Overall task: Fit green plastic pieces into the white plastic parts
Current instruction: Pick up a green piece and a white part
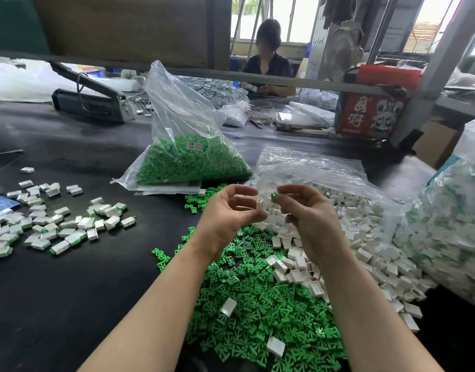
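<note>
Both forearms are raised above the black desk [70, 291], palms turned inward. A small white rectangular plastic part [260, 205] is pinched upright by the left hand [228, 210] between thumb and curled fingers. A small green plastic piece [274, 196] is pinched at the fingertips of the right hand [308, 213], just beside the white part, apart from it. Loose green pieces [258, 312] and white parts [365, 237] are heaped beneath, toward the desk's near edge.

Bright daylight pours from the windows [279, 20] at 12 o'clock, overexposed; the black bench [70, 277] shows soft sheen; edges bow with wide-angle distortion.
</note>
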Demonstrator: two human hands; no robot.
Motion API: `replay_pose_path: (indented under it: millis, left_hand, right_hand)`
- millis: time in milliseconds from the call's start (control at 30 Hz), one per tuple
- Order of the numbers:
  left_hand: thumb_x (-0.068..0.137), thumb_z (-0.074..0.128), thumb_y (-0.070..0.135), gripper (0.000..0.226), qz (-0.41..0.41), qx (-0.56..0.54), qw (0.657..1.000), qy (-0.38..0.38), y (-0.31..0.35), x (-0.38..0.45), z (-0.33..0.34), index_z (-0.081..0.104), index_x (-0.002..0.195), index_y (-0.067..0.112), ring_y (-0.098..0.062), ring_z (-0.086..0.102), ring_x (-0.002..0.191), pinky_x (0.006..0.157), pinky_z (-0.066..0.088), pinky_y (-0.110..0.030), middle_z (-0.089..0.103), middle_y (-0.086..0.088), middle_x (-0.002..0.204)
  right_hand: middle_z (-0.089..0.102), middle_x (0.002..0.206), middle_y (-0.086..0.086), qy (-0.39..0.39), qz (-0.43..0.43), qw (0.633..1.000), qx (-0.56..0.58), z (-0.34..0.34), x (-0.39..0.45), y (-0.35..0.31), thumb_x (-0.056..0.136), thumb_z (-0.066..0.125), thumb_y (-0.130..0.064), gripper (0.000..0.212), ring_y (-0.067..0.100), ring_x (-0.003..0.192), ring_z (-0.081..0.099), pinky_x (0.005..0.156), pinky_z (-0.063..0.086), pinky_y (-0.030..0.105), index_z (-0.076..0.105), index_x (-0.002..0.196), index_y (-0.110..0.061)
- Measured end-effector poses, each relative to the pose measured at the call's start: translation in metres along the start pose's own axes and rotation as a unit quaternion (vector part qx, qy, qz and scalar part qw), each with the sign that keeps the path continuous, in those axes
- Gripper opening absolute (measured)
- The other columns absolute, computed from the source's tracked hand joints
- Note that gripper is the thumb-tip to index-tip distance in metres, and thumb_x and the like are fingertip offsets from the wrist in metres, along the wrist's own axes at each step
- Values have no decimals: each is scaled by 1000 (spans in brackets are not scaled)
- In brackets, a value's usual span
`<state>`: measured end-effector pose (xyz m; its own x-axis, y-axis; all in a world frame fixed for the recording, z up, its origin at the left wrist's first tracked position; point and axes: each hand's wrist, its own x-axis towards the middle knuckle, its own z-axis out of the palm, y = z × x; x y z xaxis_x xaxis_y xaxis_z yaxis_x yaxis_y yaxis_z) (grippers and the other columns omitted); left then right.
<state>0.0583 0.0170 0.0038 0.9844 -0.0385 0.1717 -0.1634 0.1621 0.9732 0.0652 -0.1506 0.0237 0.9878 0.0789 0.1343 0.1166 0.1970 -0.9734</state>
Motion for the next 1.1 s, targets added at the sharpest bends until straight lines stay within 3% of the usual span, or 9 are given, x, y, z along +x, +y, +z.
replay_pose_path:
  millis: [167,267,367,667,867,1000,1100]
  left_hand:
    - [66,82,-2,35,33,-6,999,19,6,-1,1,67,93,14,-13,69,78,70,54,-21,70,-10,86]
    - [69,80,-6,30,53,0,998,20,8,-1,0,68,87,13,-11,68,75,70,54,-20,70,-5,80]
    - [71,80,-6,26,64,11,998,12,8,-1,0,69,87,11,-9,70,71,68,54,-18,72,1,73]
    - [74,80,-2,23,68,22,997,26,8,-2,5,67,91,7,-11,72,75,69,56,-20,74,-5,78]
    - [61,89,14,35,79,70,993,58,8,-4,7,67,89,11,-15,70,74,69,58,-25,74,-7,79]
    - [59,88,23,30,100,109,988,49,8,-5,7,68,80,16,-15,70,69,68,60,-30,74,-2,73]
    - [58,89,33,29,100,125,985,56,7,-5,6,71,76,18,-25,73,71,68,61,-35,74,-4,73]
  right_hand:
    - [71,80,3,-29,-18,999,12,2,-1,-3,65,75,-18,17,10,68,59,61,45,24,72,82,-17]
    - [71,83,4,-37,-26,999,15,2,-2,-3,66,75,-17,17,12,71,59,62,45,25,72,83,-15]
    - [71,84,4,-46,-26,998,22,2,-3,-3,67,74,-16,18,12,74,59,64,45,26,72,85,-13]
    - [71,81,3,-33,-22,999,23,2,-4,-2,70,73,-16,26,11,68,59,63,46,26,70,94,-8]
    - [73,82,2,-23,-50,998,10,4,-5,-3,71,75,-17,21,16,73,59,64,47,26,72,92,-11]
    - [72,81,0,-15,-91,995,-25,8,-5,-2,80,73,-3,12,8,70,63,64,50,19,71,91,-8]
    - [72,81,2,-9,-113,993,-41,10,-6,-3,81,72,1,12,7,72,66,67,51,17,71,89,-7]
